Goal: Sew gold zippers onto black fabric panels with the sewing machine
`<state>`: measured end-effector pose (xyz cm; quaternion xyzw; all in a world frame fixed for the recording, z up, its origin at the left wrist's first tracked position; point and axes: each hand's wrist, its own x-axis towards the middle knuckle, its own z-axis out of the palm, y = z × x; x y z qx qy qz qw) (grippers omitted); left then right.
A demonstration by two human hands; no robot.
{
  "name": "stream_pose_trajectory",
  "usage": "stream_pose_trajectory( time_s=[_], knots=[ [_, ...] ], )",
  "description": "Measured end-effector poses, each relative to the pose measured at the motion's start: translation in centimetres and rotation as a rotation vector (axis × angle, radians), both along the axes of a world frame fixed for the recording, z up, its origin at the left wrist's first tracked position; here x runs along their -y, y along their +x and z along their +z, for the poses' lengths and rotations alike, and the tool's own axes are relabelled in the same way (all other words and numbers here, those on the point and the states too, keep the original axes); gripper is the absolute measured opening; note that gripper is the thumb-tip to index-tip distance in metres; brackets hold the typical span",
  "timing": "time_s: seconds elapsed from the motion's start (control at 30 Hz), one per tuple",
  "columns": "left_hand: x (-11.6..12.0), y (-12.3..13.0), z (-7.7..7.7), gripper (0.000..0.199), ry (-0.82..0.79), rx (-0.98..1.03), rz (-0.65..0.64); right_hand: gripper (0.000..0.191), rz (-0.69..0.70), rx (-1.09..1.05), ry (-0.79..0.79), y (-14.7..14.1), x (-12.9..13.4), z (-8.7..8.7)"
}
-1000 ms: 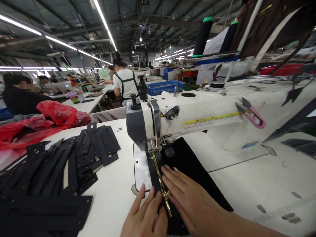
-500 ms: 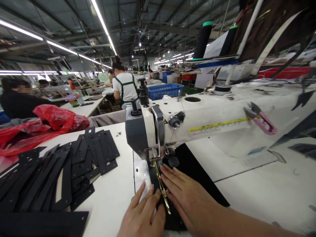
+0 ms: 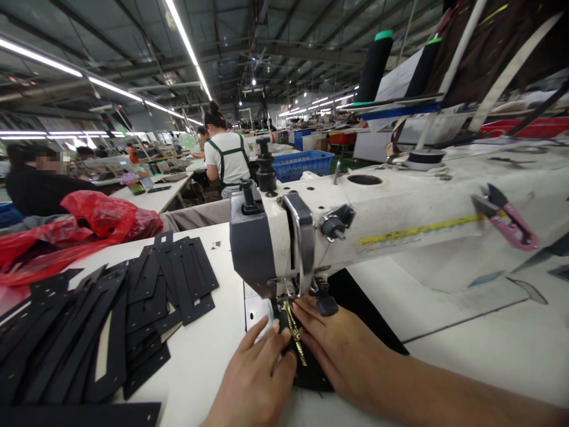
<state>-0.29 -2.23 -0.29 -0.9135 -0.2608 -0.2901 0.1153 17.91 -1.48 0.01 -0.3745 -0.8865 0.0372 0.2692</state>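
Observation:
A gold-toothed zipper lies on black fabric beneath the needle area of a white and grey sewing machine. My left hand rests on the left edge of the work, its fingers stretched toward the presser foot and its fingertips beside the zipper. Flat on the fabric, my right hand presses along the zipper's right side. Its fingertips reach close to the machine's foot and are partly hidden by it. Neither hand is closed around anything.
Black slotted pieces are heaped on the white table at left, beside a red plastic bag. Pink-handled thread snips lie on the machine arm. Behind are a blue basket, thread cones and a person in a white shirt.
The fabric and zipper have moved forward under the machine, so less zipper shows on my side. Both hands have gone along with it. The view has shifted slightly.

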Motion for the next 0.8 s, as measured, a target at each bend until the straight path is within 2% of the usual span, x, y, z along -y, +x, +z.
stream_pose_trajectory(
  time_s=[0.17, 0.37, 0.47, 0.57, 0.63, 0.8],
  knots=[
    [-1.1, 0.1, -0.1, 0.031, -0.018, 0.064, -0.017, 0.036, -0.001, -0.06, -0.058, -0.1, -0.8, 0.0],
    [-1.9, 0.2, -0.1, 0.034, -0.017, 0.071, -0.032, 0.03, -0.021, -0.06, -0.017, -0.3, -1.6, -0.1],
    [-1.8, 0.1, -0.3, 0.032, -0.019, 0.082, -0.033, 0.025, -0.067, 0.062, 0.025, -0.4, -1.5, -0.4],
    [-1.6, 0.1, -0.5, 0.032, 0.0, 0.087, -0.013, 0.025, -0.113, 0.256, 0.162, -0.7, -1.4, -0.6],
    [-1.6, 0.1, -0.7, 0.034, 0.008, 0.086, -0.003, 0.027, -0.125, 0.295, 0.206, -1.0, -1.5, -0.6],
    [-1.7, 0.0, -1.1, 0.035, 0.019, 0.085, -0.001, 0.021, -0.144, 0.061, 0.095, -1.0, -2.0, -0.4]
  ],
)
